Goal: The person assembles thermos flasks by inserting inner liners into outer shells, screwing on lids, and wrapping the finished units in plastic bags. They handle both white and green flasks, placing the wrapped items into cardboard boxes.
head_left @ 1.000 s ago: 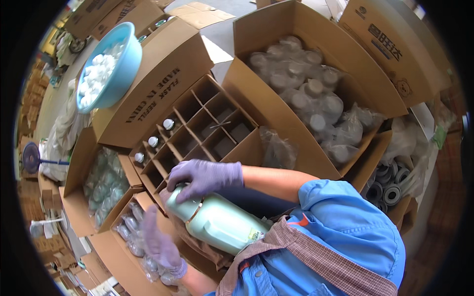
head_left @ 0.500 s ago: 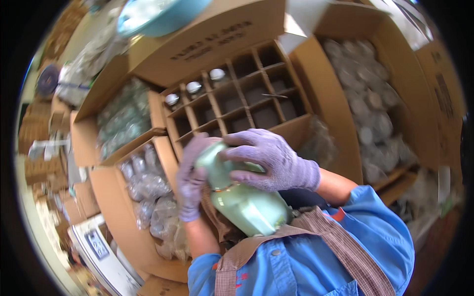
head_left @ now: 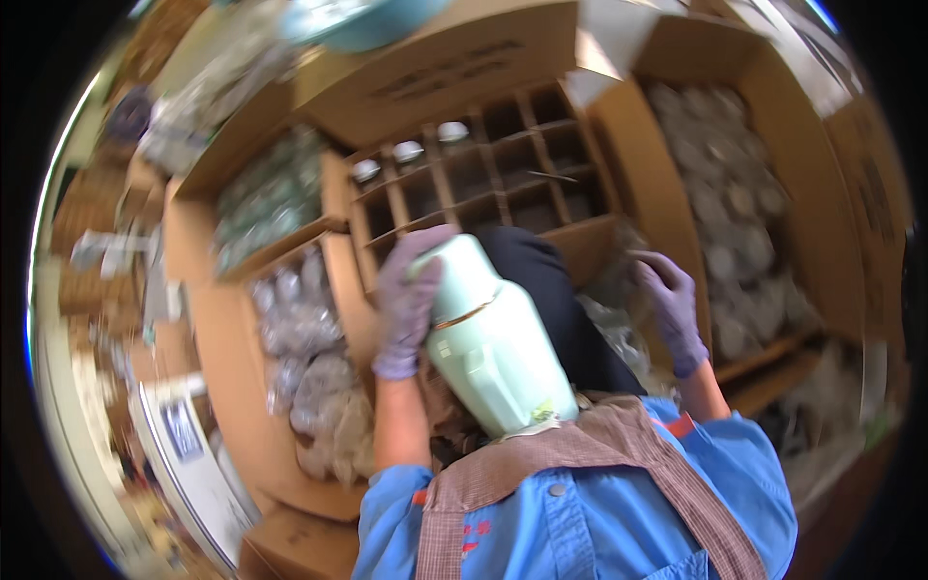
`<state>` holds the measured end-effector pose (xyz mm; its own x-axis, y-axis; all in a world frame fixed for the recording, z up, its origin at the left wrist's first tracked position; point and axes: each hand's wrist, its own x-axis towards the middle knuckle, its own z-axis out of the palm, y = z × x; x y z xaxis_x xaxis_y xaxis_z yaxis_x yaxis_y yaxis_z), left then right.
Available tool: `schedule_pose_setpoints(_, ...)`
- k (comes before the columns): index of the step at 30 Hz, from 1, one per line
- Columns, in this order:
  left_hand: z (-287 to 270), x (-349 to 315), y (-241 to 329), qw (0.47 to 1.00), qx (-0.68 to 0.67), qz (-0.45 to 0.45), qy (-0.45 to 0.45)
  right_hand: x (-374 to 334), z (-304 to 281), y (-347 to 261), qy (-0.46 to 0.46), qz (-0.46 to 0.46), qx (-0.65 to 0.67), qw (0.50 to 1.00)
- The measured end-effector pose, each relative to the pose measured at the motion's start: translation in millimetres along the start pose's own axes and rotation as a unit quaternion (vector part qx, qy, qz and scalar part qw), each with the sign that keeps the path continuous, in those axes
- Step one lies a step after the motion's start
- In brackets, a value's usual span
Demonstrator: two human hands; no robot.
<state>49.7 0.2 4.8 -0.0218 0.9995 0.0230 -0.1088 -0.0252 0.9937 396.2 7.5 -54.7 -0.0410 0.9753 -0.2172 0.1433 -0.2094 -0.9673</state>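
Observation:
A pale mint-green thermos jug [head_left: 503, 358] with a handle lies tilted against my apron, its base toward me and its lid [head_left: 459, 280] pointing away. My left hand [head_left: 411, 290], in a purple knit glove, grips the lid end from the left side, thumb across it. Off to the right, my right hand [head_left: 674, 304], gloved alike, is apart from the jug with its fingers curled together. It is beside clear plastic wrapping [head_left: 619, 329]; whether it pinches something thin I cannot make out. A divided carton [head_left: 590, 242] stands just beyond the jug, silver-topped items [head_left: 452, 130] in its far-left cells.
Right of me, a tall carton [head_left: 638, 184] holds many clear-wrapped round pieces. On the left are a carton of greenish glassy pieces [head_left: 271, 193] and one of bagged clear pieces [head_left: 309, 338]. A blue basin [head_left: 387, 24] is at the back; a white device [head_left: 184, 454] stands lower left.
My right hand has left the jug's lid area and moved right, toward the plastic wrapping. My left hand keeps its hold on the lid end. The view has shifted slightly.

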Motion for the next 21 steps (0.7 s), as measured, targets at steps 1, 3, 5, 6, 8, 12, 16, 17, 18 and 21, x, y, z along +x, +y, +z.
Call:
schedule_pose_setpoints(1,5.1,0.1,-2.6,1.0,0.0,0.006,0.015,4.8,-2.6,7.5,0.016,-0.021,-0.019,0.999)
schedule_pose_setpoints(3,10.5,-0.3,-3.5,0.998,0.038,-0.015,0.05,20.8,1.2,9.2,-0.015,-0.031,-0.019,0.999)
schedule_pose_setpoints(5,7.5,-0.1,-5.8,0.99,0.124,-0.006,0.072,35.1,24.8,-17.9,-0.058,-0.041,-0.013,0.997)
schedule_pose_setpoints(6,3.1,-1.5,-5.7,0.987,0.143,0.007,0.076,43.7,37.9,-33.8,-0.077,-0.043,-0.011,0.996)
schedule_pose_setpoints(8,-2.8,-1.7,-6.9,0.982,0.179,0.03,0.061,63.3,64.0,-49.6,-0.114,-0.084,-0.028,0.99)
schedule_pose_setpoints(12,-52.3,15.9,-34.5,0.998,-0.044,0.045,0.022,103.5,116.8,-77.2,-0.189,-0.119,-0.036,0.974)
schedule_pose_setpoints(16,-160.5,88.5,-29.7,0.902,0.382,0.093,0.176,138.5,147.2,-74.6,-0.223,-0.129,-0.076,0.963)
schedule_pose_setpoints(17,-209.1,107.9,-45.9,0.865,0.425,0.106,0.243,144.0,152.9,-69.8,-0.232,-0.125,-0.088,0.961)
schedule_pose_setpoints(18,-255.4,123.8,-52.8,0.831,0.474,0.071,0.281,149.4,159.2,-66.5,-0.239,-0.142,-0.104,0.955)
schedule_pose_setpoints(21,-377.9,157.7,-82.0,0.649,0.658,-0.19,0.33,162.0,170.0,-54.7,-0.245,-0.149,-0.147,0.947)
